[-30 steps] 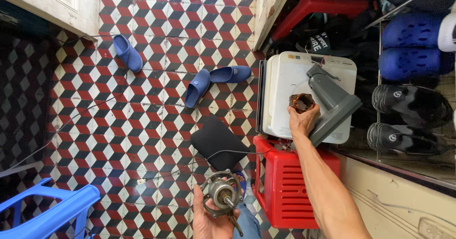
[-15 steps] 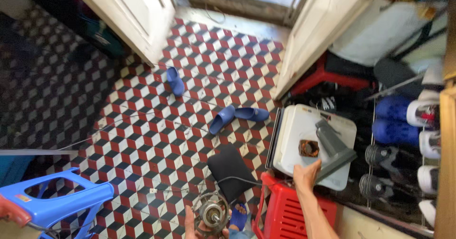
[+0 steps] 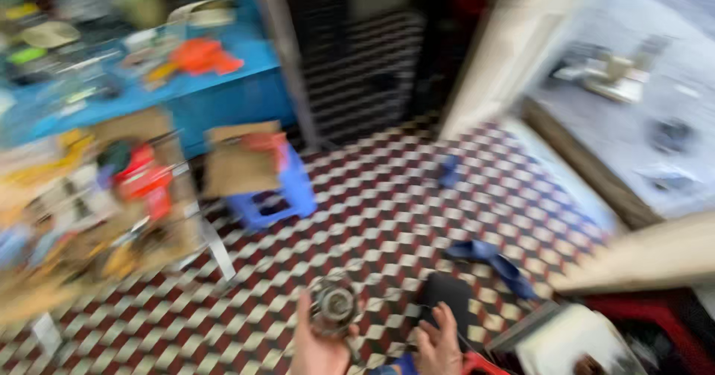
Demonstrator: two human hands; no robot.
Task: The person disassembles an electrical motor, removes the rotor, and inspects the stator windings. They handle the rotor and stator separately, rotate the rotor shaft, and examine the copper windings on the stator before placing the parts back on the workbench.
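The round metal part (image 3: 333, 306), a small motor-like piece with a ringed face, sits low in the frame at about 6 o'clock, gripped from below by the left hand (image 3: 319, 347), whose fingers are curled round its body. Just to its 3 o'clock the right hand (image 3: 439, 343) hangs free with the fingers spread, holding nothing, close above a dark flat pad (image 3: 447, 297) on the floor.

Everything is smeared by motion, so fine detail on the part cannot be read. To my eye, carrying it well calls for a firm wrap with the face kept level, and the free hand kept near to steady it.

Out from there, the chequered tile floor (image 3: 372, 211) gives open room toward 12 o'clock. A pair of blue slippers (image 3: 491, 259) lies at 2 o'clock, a trip edge. A blue stool (image 3: 275, 189) carrying cardboard stands at 10 o'clock, with a cluttered blue surface (image 3: 223, 84) behind it. A white box (image 3: 573, 341) and a red crate (image 3: 655, 315) crowd the 4 o'clock corner, so that side is tight.
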